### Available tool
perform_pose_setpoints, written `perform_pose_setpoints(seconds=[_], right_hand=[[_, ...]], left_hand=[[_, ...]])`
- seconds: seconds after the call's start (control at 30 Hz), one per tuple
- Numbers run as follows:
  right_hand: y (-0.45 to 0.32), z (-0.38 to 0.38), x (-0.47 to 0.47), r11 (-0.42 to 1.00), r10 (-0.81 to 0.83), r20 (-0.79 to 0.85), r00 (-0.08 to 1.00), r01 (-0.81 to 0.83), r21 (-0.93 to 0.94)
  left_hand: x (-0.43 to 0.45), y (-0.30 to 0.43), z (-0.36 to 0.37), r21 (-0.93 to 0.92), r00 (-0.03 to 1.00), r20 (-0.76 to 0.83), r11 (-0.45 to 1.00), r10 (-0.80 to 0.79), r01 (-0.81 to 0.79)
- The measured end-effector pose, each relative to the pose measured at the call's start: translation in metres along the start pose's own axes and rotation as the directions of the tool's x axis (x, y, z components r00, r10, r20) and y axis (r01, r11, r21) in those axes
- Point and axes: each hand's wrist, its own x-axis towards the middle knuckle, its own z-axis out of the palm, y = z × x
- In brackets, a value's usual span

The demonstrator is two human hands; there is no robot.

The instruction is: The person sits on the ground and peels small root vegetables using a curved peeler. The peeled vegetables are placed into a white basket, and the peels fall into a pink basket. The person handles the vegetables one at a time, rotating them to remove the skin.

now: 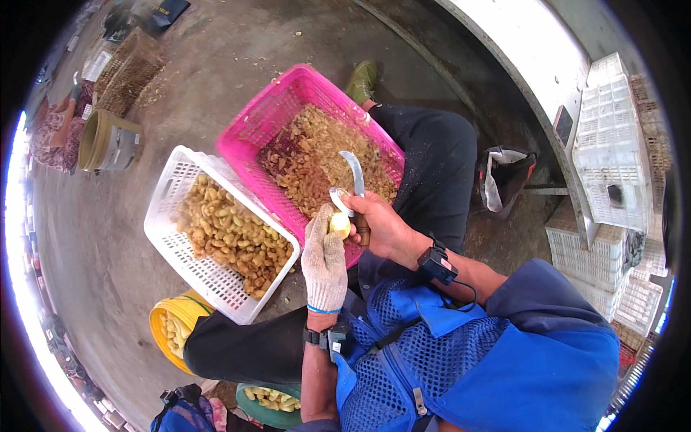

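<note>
My left hand (325,259), in a knitted glove, holds a pale, peeled-looking piece of ginger root (340,223). My right hand (384,224) grips the wooden handle of a knife with a hooked blade (354,170) that points away from me. A shiny oval piece (341,201), seemingly metal, is also at my right thumb; its exact kind is unclear. Both hands are close together above the near edge of a pink plastic basket (237,141), which holds peelings (337,154). Beside it, a white plastic basket (163,213) contains many brown ginger roots (229,232).
A yellow bucket (155,330) and a green tub (248,406), both with pale ginger, are by my left leg. Farther left are a beige bucket (89,137) and another person's arm (63,127). White crates (610,156), a phone (563,127) and a bag (494,178) are at right.
</note>
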Motion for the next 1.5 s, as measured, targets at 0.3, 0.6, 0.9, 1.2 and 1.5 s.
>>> perform_pose_setpoints(seconds=[0.3,0.6,0.9,1.2,1.5], right_hand=[[-0.007,0.001,-0.008,0.895,-0.300,0.057,0.952,0.302,-0.327],[0.006,-0.004,-0.004,0.849,-0.367,0.038,0.930,0.351,-0.396],[-0.005,-0.011,-0.014,0.779,-0.359,0.163,0.919,0.391,-0.490],[0.008,-0.003,-0.021,0.923,-0.321,0.083,0.943,0.332,-0.194],[0.017,-0.008,-0.020,0.861,-0.385,0.096,0.918,0.395,-0.321]], left_hand=[[-0.014,0.006,0.006,0.165,0.990,-0.118,0.982,-0.076,0.095],[-0.018,0.001,0.003,0.023,0.973,-0.227,0.998,-0.049,0.056],[-0.020,0.010,0.010,0.500,0.980,-0.131,0.863,0.153,-0.068],[-0.024,0.008,0.016,-0.318,0.964,-0.206,0.943,-0.167,0.095],[-0.022,0.003,0.013,-0.227,0.971,-0.220,0.973,-0.093,0.042]])
